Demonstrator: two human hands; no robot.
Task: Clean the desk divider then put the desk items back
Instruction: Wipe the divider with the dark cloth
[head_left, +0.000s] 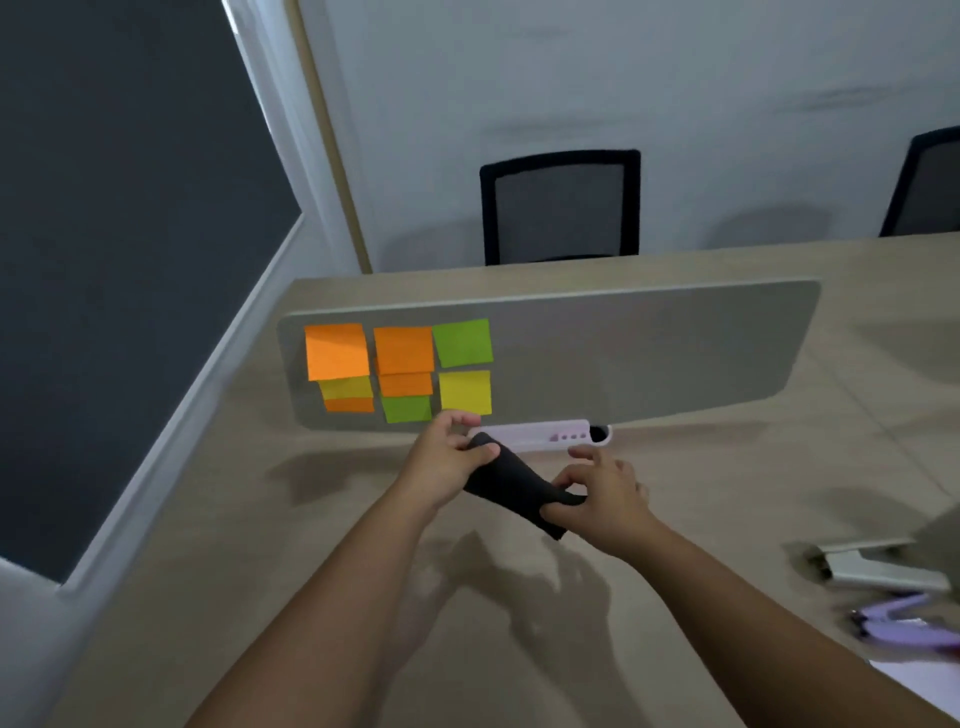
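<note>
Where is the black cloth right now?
The black cloth is held between both hands, left hand and right hand, just before the grey desk divider.

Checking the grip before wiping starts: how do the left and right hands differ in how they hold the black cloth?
The left hand grips the black cloth's upper end, nearer the grey desk divider; the right hand pinches its lower end. The left hand's fingers curl round it; the right hand's outer fingers spread free. Both hold it above the beige desk.
</note>
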